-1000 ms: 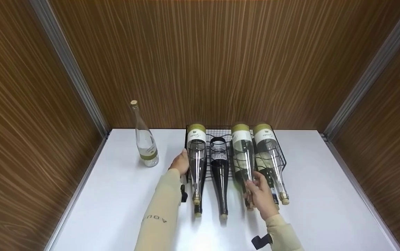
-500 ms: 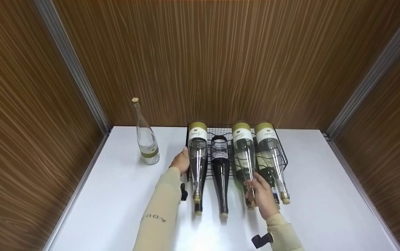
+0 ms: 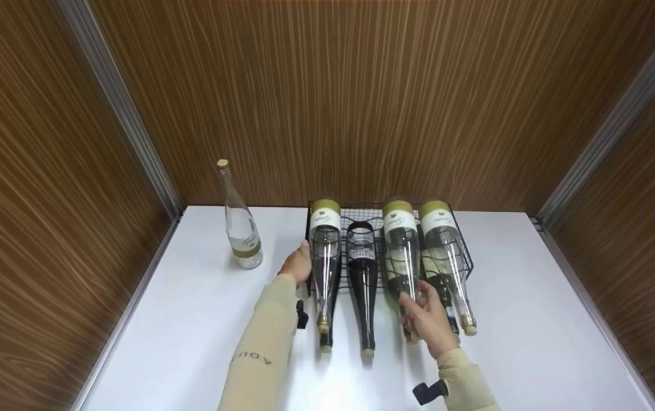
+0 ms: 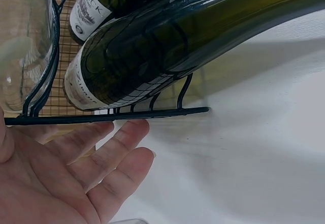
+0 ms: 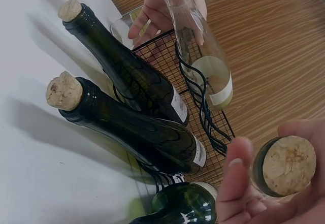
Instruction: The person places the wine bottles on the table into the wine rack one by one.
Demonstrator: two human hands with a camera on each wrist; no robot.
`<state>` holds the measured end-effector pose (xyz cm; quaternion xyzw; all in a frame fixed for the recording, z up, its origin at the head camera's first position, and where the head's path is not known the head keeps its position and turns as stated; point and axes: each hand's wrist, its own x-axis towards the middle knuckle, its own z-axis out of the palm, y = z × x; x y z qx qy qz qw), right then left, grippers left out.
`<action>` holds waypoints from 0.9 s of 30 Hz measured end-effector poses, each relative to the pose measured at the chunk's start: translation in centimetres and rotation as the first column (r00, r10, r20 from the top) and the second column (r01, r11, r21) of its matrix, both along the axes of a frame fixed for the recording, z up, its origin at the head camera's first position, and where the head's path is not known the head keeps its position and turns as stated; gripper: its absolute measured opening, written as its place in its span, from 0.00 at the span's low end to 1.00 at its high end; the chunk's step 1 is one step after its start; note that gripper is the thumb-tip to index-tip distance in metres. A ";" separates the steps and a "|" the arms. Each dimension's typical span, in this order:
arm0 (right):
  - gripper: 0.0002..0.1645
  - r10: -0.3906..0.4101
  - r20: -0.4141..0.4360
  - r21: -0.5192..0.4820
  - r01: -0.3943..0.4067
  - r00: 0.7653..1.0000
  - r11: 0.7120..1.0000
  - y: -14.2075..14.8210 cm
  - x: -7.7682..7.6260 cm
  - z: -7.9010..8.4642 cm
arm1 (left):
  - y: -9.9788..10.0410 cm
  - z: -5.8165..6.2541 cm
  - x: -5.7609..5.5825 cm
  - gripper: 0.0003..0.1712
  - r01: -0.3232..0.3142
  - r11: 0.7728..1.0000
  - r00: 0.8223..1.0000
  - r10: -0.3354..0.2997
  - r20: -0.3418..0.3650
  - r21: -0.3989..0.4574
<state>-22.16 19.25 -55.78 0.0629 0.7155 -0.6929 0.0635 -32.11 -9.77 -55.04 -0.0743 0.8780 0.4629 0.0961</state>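
Note:
In the head view a black wire wine rack point(image 3: 470, 265) holds dark bottles lying below and clear corked bottles above, necks towards me. My right hand point(image 3: 431, 319) pinches the neck of a clear bottle point(image 3: 401, 240) lying on the rack's upper level. Its cork point(image 5: 289, 165) shows between thumb and fingers in the right wrist view. My left hand point(image 3: 296, 267) is at the rack's left side; the left wrist view has its fingers point(image 4: 127, 137) extended against the side wire. Beside that hand lie a clear bottle point(image 3: 326, 220) and a dark bottle point(image 4: 137, 66) beneath it.
Another clear bottle point(image 3: 437, 220) lies on the rack's upper right. A single dark bottle point(image 3: 363, 285) lies in the middle. To the left a clear corked bottle point(image 3: 243, 234) stands upright on the white table point(image 3: 190, 319). Wood-grain panels point(image 3: 327, 103) enclose the table.
The clear bottle in my right hand has turned slightly, its label facing up more, and the right fingers have shifted on the neck. My left hand stays at the rack's side.

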 end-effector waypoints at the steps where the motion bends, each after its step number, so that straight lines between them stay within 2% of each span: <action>1: 0.40 -0.003 0.001 0.004 0.003 1.000 1.000 0.0 0.0 0.1 | 0.0 0.0 0.0 0.38 -0.001 1.000 1.000 0.001 0.002 0.003; 8: 0.34 -0.024 0.000 -0.002 0.024 1.000 1.000 0.0 -0.3 0.1 | 0.1 0.3 -0.1 0.39 -0.011 1.000 1.000 0.010 0.006 0.022; 13: 0.30 -0.013 0.003 -0.042 0.013 1.000 0.999 0.1 -0.4 -0.2 | 0.1 0.1 -0.2 0.38 -0.007 1.000 1.000 0.007 -0.013 -0.010; 18: 0.30 0.003 0.016 -0.095 -0.002 1.000 0.996 0.2 -0.4 -0.5 | 0.0 -0.1 -0.1 0.38 -0.002 1.000 1.000 0.002 -0.011 0.005; 27: 0.32 0.021 0.023 -0.099 -0.019 1.000 0.995 0.2 -0.2 -0.3 | -0.1 -0.2 -0.1 0.38 -0.009 1.000 1.000 0.009 -0.019 0.016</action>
